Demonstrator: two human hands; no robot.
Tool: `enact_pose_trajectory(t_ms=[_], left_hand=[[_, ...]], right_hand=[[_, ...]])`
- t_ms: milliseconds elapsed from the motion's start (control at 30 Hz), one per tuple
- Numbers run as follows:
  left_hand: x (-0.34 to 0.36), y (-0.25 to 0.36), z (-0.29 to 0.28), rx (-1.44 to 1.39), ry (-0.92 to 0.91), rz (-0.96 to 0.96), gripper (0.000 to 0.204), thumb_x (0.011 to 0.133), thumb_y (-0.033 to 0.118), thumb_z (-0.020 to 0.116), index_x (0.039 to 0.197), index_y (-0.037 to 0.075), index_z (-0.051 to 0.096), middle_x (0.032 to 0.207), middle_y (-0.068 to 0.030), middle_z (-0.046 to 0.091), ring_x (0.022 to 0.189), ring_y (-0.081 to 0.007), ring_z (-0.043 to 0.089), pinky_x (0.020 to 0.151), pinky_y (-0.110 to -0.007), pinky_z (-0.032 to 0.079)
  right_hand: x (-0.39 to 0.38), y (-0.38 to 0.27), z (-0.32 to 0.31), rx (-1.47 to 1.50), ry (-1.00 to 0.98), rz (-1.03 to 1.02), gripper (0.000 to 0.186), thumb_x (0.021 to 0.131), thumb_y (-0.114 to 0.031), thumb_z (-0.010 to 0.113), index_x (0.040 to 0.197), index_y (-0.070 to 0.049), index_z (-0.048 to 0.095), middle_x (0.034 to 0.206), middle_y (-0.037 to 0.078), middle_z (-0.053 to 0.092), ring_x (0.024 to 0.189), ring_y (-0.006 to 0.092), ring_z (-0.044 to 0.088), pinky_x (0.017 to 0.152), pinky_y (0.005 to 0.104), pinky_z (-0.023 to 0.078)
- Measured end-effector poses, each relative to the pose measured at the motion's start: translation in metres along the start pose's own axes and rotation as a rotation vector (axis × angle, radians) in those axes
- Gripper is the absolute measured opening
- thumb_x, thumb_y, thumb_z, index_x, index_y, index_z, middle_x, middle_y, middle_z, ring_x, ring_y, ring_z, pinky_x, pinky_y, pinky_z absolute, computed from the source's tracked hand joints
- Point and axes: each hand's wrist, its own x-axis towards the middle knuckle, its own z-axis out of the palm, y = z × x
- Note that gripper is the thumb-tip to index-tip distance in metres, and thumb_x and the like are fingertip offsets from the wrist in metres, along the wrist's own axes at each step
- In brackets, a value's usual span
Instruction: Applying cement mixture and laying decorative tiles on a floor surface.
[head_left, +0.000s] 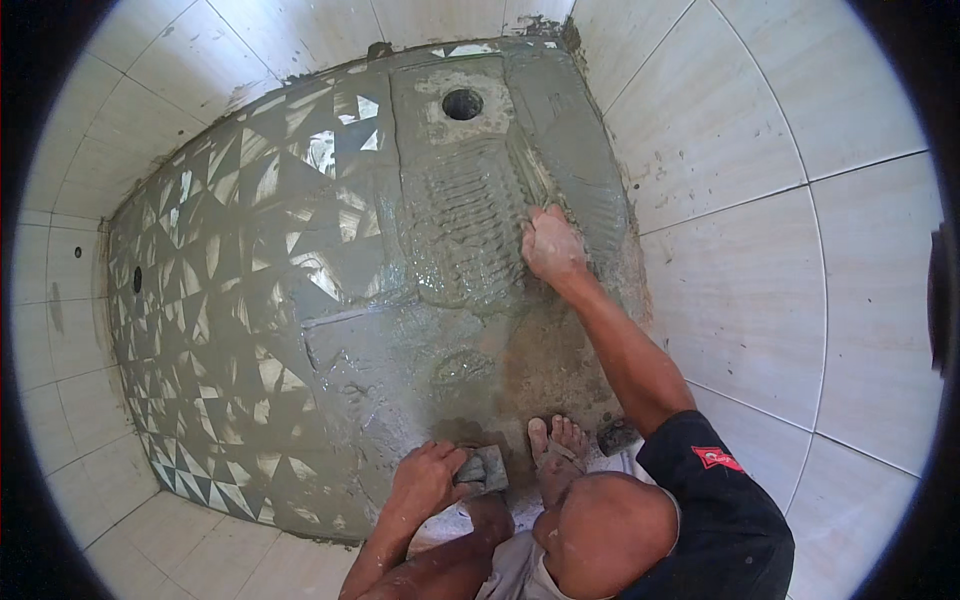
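Note:
My right hand (553,243) is closed on a grey, mortar-coated trowel (533,165), its blade angled up toward the round drain hole (462,105). Beneath and beside it lies wet grey mortar (460,230) with combed ridges. At the lower middle, my left hand (428,478) grips a grey, mortar-smeared block-like tool (483,470); its exact kind is unclear. To the left of the mortar, floor tiles (220,280) with a triangle pattern are smeared with grey film.
Pale wall tiles (730,290) enclose the floor on the sides and at the top. A bare foot (555,445) and bent legs are at the lower middle, with a dark object (617,437) beside the foot. A small dark hole (138,279) is in the left floor tiles.

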Motion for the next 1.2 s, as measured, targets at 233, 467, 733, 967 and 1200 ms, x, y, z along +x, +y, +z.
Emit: enact_pose_trajectory(t_ms=[233, 467, 733, 967, 1200], left_hand=[[-0.001, 0.002, 0.000, -0.055, 0.037, -0.006, 0.051, 0.065, 0.026, 0.086, 0.108, 0.010, 0.065, 0.099, -0.0094, 0.064, 0.096, -0.0341, 0.063, 0.081, -0.046, 0.054], [0.007, -0.001, 0.007, -0.016, -0.002, 0.009, 0.051, 0.065, 0.026, 0.086, 0.109, 0.010, 0.065, 0.101, -0.0094, 0.064, 0.096, -0.0340, 0.063, 0.081, -0.045, 0.055], [0.006, 0.010, -0.004, -0.020, -0.005, 0.027, 0.050, 0.067, 0.028, 0.084, 0.111, 0.012, 0.066, 0.099, -0.0091, 0.064, 0.097, -0.0327, 0.063, 0.084, -0.043, 0.054], [0.003, 0.000, 0.001, 0.001, 0.004, -0.012, 0.049, 0.067, 0.028, 0.084, 0.109, 0.012, 0.066, 0.099, -0.0084, 0.064, 0.098, -0.0324, 0.063, 0.084, -0.043, 0.054], [0.012, 0.008, -0.001, 0.037, -0.037, 0.006, 0.053, 0.065, 0.025, 0.085, 0.113, 0.013, 0.067, 0.099, -0.0085, 0.064, 0.096, -0.0328, 0.063, 0.084, -0.043, 0.054]], right_hand=[[-0.005, 0.018, -0.021, 0.582, 0.151, 0.307, 0.019, 0.091, -0.021, 0.061, 0.104, -0.007, 0.061, 0.098, 0.015, 0.062, 0.087, 0.0363, 0.061, 0.078, 0.0468, 0.051], [-0.019, 0.009, -0.028, 0.750, 0.224, 0.276, 0.026, 0.094, -0.022, 0.055, 0.107, 0.000, 0.059, 0.102, 0.027, 0.059, 0.091, 0.0459, 0.062, 0.080, 0.0529, 0.052], [-0.020, 0.014, -0.025, 0.614, 0.034, 0.306, 0.024, 0.094, -0.022, 0.055, 0.105, -0.002, 0.061, 0.100, 0.023, 0.062, 0.091, 0.0437, 0.065, 0.080, 0.0516, 0.055], [-0.027, 0.032, -0.027, 0.656, 0.220, 0.378, 0.025, 0.094, -0.023, 0.055, 0.104, -0.001, 0.061, 0.095, 0.025, 0.062, 0.090, 0.0441, 0.064, 0.079, 0.0516, 0.054], [-0.012, -0.045, -0.048, 0.894, -0.002, 0.302, 0.033, 0.101, -0.027, 0.049, 0.116, 0.001, 0.058, 0.109, 0.027, 0.059, 0.101, 0.0457, 0.061, 0.089, 0.0530, 0.051]])
